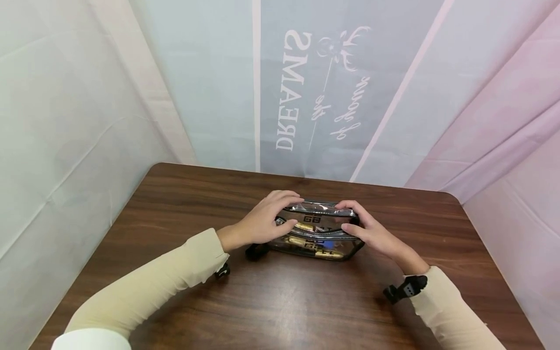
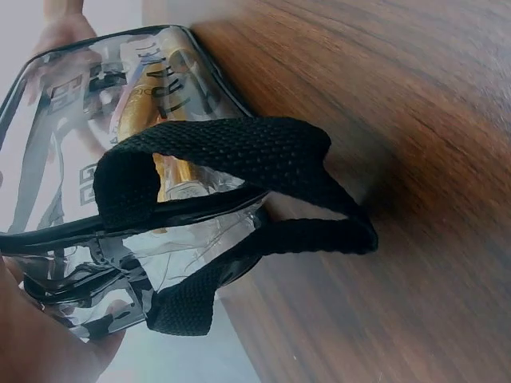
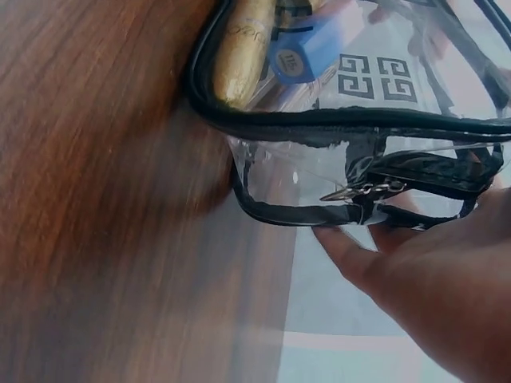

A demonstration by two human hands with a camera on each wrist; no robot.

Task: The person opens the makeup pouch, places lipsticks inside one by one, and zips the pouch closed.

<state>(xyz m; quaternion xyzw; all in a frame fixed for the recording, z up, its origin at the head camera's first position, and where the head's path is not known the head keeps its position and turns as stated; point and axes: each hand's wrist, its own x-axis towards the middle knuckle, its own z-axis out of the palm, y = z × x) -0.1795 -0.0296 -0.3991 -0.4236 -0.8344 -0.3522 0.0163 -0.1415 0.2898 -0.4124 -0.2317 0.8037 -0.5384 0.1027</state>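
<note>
A clear toiletry bag [image 1: 323,221] with black piping and printed black marks sits upright on the table, with both hands on it. My left hand [image 1: 262,218] holds its left end, fingers over the far top edge and thumb on the near side. At the opposite end, my right hand [image 1: 372,231] grips the upper corner between thumb and fingers. Gold tubes [image 2: 140,108] and a blue item [image 3: 299,56] show through the plastic. The left wrist view shows a black strap loop [image 2: 231,148] on the left end; a metal zipper pull [image 3: 359,191] hangs at the right end.
The bag stands on a dark wood-grain table [image 1: 280,301] with rounded far corners. Printed fabric [image 1: 218,87] hangs behind the table, and pale cloth flanks both sides. Black wrist straps [image 1: 407,289] sit at the cuffs of the light sleeves.
</note>
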